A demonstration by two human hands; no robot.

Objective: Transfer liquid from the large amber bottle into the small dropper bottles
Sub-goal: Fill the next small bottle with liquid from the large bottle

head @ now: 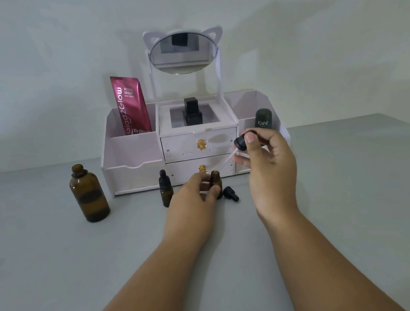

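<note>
- Right hand [269, 168], centre-right of frame: pinches a dropper cap [244, 141] by its black bulb, glass pipette angled down-left toward centre.
- Left hand [192, 201], centre: fingers closed around an open small dropper bottle [215, 179] standing on the table [55, 277].
- Second small dropper bottle [165, 189], capped, upright just left of the left hand.
- Loose black cap [230, 194] lies on its side just right of the held bottle.
- Large amber bottle [88, 193], uncapped, upright at centre-left, well apart from both hands.
- White organizer [131, 165] behind them all.
</note>
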